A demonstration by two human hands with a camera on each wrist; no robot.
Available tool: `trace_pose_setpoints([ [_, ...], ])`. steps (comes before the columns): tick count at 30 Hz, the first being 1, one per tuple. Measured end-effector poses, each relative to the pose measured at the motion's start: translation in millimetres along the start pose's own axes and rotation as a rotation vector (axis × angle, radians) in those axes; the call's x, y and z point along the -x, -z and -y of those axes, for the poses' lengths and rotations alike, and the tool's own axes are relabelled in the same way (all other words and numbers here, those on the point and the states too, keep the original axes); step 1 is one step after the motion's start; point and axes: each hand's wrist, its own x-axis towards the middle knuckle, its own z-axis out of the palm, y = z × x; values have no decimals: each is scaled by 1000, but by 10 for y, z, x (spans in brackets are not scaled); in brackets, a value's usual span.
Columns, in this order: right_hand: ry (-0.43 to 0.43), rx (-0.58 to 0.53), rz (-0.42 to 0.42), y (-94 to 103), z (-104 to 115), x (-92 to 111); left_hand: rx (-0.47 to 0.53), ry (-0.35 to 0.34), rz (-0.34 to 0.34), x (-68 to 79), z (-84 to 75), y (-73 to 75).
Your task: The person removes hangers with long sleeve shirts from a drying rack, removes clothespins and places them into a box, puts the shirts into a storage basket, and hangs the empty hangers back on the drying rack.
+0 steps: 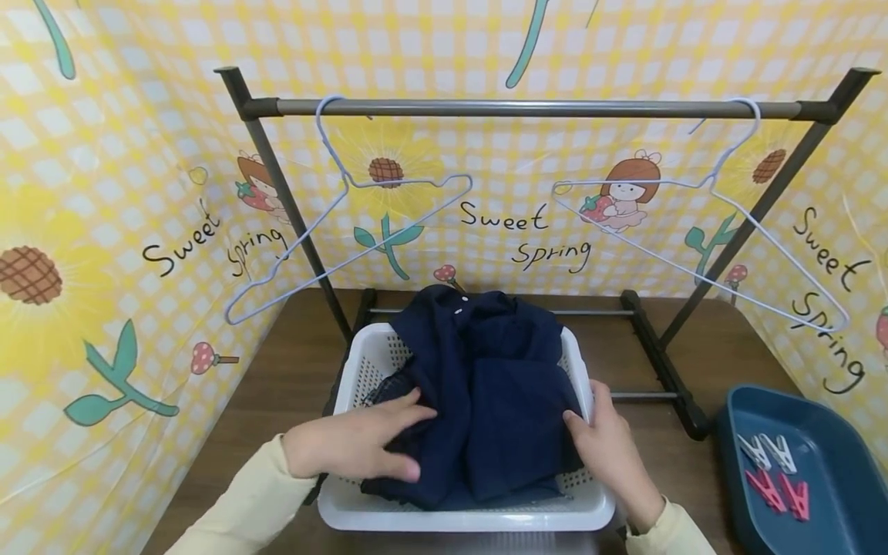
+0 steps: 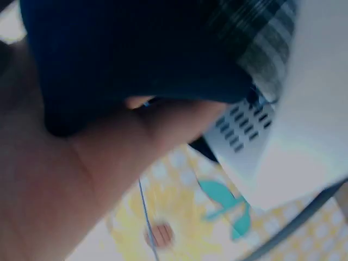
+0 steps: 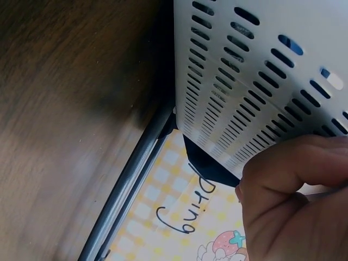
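A white perforated laundry basket [image 1: 465, 521] stands on the table in front of me, filled with dark navy clothing [image 1: 516, 432]. Some of the navy cloth bulges over the far rim, and small white buttons show there. Plaid cloth [image 2: 266, 51] lies at the basket's left side. My left hand [image 1: 361, 439] rests on the left part of the navy clothing, thumb and fingers apart; some fingertips are hidden by cloth in the left wrist view. My right hand [image 1: 607, 439] grips the basket's right rim, with the thumb at the inner edge and fingers outside.
Behind the basket stands a dark metal clothes rack [image 1: 541, 109] with two light-purple hangers, the left hanger [image 1: 409, 183] and the right hanger [image 1: 638, 183]. At the right a blue tray [image 1: 832, 493] holds white and red clothespins [image 1: 766, 489]. A patterned cloth backdrop [image 1: 513, 162] surrounds the table.
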Motion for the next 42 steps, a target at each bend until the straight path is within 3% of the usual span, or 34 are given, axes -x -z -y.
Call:
trace_pose_setpoints([
  [3, -18, -3, 7, 22, -22, -6, -154, 82, 67, -133, -101, -105],
  [7, -30, -16, 13, 46, -46, -24, -417, 144, 63, -295, -221, -233],
  [9, -28, -22, 15, 56, -51, -33, -463, 158, 70, -343, -246, -237],
  [11, -29, -24, 16, 63, -54, -42, -417, 153, 92, -365, -227, -179],
  [16, -30, -12, -1, 72, -57, -36, -149, 104, 101, -347, -97, 183],
  [20, -19, -5, -11, 64, -51, -35, -114, 91, -1, -280, -104, 572],
  [22, -14, -6, -14, 60, -46, -38, -111, 121, -47, -273, -138, 785],
  [25, -5, -7, -19, 58, -41, -43, -90, 224, -83, -343, -162, 1063],
  [28, 2, -5, -23, 61, -42, -45, -42, 311, -83, -553, -135, 1232],
  [31, 10, -4, -26, 67, -41, -46, -19, 304, -103, -894, -96, 1317],
  [35, 13, -2, -22, 60, -33, -48, -139, 294, -124, -1370, -76, 1352],
  [37, 12, 0, -19, 48, -26, -45, -201, 345, -43, -1558, -62, 1340],
  [39, 10, -3, -12, 35, -21, -36, -198, 395, 73, -1712, -38, 1308],
  [40, 12, -2, -13, 28, -18, -32, -170, 419, 132, -1771, -21, 1283],
  [42, 13, -5, -12, 18, -13, -22, 42, 467, 206, -1875, 22, 1211],
])
